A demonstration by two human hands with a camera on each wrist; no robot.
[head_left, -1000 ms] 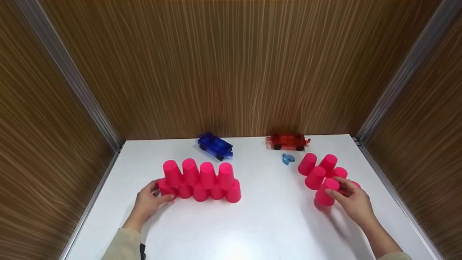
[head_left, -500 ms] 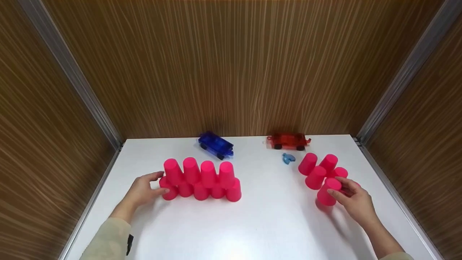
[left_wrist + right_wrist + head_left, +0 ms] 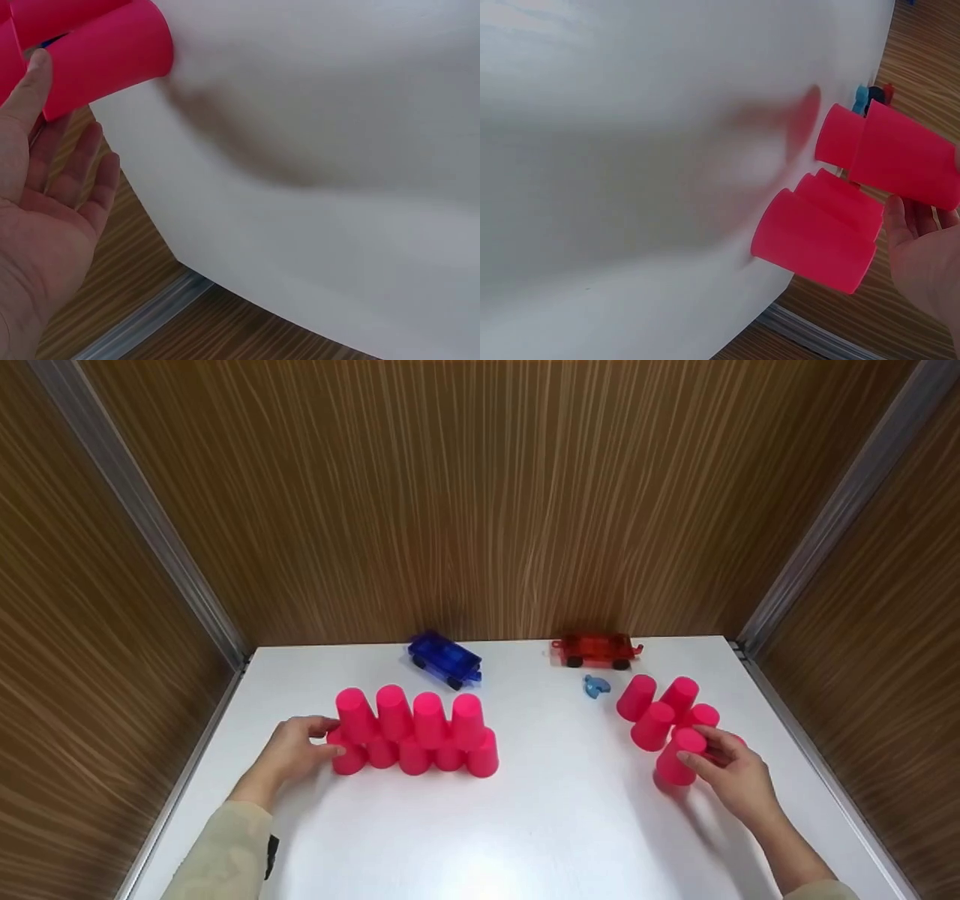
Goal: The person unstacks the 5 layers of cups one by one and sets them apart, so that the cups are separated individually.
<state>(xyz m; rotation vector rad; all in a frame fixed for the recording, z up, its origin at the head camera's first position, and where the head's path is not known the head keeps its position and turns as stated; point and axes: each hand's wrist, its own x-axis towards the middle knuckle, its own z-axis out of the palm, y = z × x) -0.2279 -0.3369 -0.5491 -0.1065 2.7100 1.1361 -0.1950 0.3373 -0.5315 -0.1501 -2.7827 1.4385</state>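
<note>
Upside-down pink cups stand in two tiers at the left in the head view: a bottom row, and an upper row point(image 3: 430, 721) resting on it. My left hand point(image 3: 289, 750) is at the left end, thumb and fingers around the bottom end cup point(image 3: 349, 759); in the left wrist view that hand point(image 3: 56, 202) has its fingers extended, thumb by the cup point(image 3: 112, 56). At the right my right hand point(image 3: 739, 781) holds a pink cup point(image 3: 681, 757) between thumb and fingers, raised off the table. The right wrist view shows this cup point(image 3: 904, 157) beside other cups point(image 3: 814, 241).
Several loose pink cups point(image 3: 652, 726) stand just behind and beside my right hand. Farther back are a blue toy car chassis point(image 3: 445, 658), a red one point(image 3: 597, 650) and a small light-blue piece point(image 3: 596, 686). Wood-patterned walls point(image 3: 487, 510) enclose the white table point(image 3: 525, 825).
My left hand drew back to the left from the bottom end cup, then came slightly closer to it again. My right hand keeps hold of its cup in nearly the same place.
</note>
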